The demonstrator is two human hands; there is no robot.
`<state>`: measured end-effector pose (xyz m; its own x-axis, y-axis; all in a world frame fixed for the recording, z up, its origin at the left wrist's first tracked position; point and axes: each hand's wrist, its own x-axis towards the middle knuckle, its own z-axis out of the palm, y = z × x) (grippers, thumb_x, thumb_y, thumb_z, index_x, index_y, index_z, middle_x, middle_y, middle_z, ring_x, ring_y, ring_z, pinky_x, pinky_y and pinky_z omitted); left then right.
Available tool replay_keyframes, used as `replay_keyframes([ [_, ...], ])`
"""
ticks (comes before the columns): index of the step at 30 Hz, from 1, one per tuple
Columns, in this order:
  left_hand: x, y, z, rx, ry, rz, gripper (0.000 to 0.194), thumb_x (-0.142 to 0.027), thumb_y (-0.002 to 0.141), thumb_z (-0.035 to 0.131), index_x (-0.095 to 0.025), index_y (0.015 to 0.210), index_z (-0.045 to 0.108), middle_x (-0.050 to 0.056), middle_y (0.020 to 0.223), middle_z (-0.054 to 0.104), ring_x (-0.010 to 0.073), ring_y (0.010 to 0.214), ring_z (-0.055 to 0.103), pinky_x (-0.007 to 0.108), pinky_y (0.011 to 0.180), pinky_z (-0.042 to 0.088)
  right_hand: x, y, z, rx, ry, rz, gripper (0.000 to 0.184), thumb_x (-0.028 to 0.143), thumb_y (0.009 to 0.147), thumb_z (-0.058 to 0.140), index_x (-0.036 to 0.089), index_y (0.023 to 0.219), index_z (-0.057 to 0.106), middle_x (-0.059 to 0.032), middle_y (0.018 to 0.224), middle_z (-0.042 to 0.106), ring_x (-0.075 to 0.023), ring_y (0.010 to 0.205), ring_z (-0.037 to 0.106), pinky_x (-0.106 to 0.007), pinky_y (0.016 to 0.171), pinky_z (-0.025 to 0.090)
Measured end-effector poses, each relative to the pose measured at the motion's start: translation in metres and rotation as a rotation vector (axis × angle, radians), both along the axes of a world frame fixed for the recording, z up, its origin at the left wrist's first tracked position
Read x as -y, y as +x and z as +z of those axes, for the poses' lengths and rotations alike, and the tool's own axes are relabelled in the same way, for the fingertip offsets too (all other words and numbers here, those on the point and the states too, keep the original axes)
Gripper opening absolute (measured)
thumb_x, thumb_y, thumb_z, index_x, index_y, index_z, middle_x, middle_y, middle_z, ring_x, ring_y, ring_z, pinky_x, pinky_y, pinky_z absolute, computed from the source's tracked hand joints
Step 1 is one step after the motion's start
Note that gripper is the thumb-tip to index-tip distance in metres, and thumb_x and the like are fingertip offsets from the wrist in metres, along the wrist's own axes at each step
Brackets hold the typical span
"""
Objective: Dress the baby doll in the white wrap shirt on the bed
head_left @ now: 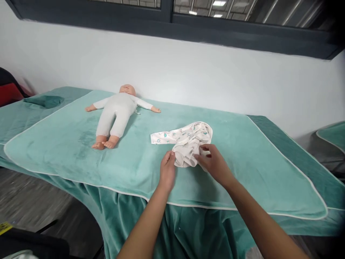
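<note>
A white baby garment (192,138) with small printed figures lies bunched up on the green bed cover, one sleeve or leg stretched out to the left. My left hand (167,171) pinches its lower left edge between thumb and fingers. At its right side, my right hand (212,162) has thumb and fingers closed on a fold of the cloth. Back left of the garment, a baby doll (118,108) with a white cloth body lies on its back, arms spread and feet toward me. It is apart from both hands.
The green cover (129,169) with white piping lies over a bed against a white wall (167,75), below a dark window frame (178,28). A hole with a dark green flap (44,101) shows at the left end. Something red and black (10,91) stands at far left.
</note>
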<state>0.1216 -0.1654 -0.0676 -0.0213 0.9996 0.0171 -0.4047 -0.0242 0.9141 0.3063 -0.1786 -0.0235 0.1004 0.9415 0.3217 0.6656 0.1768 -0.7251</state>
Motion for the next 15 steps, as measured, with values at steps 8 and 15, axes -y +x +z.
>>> replay_keyframes([
  [8,0.002,-0.002,-0.004,-0.045,-0.006,-0.032,0.035,-0.051,0.09,0.062,-0.017,0.087,0.067,-0.001,0.079,0.062,0.012,0.073,0.052,0.022,0.068,0.04,-0.01,-0.028,-0.012,-0.14,-0.007,0.012,0.074,0.043,0.078,0.072,0.025,0.144,0.043,-0.0113,0.139,0.057,-0.0285,0.119,0.058,-0.045,0.101,0.046],
  [15,0.006,-0.003,-0.008,0.107,-0.009,-0.048,0.03,-0.038,0.085,0.071,-0.02,0.109,0.072,0.002,0.097,0.072,0.0123,0.075,0.059,0.024,0.072,0.046,-0.023,-0.026,0.013,-0.362,-0.158,-0.094,0.014,0.031,0.077,0.063,0.023,0.089,0.062,0.0057,0.067,0.054,-0.0141,0.063,0.047,-0.027,0.064,0.04],
])
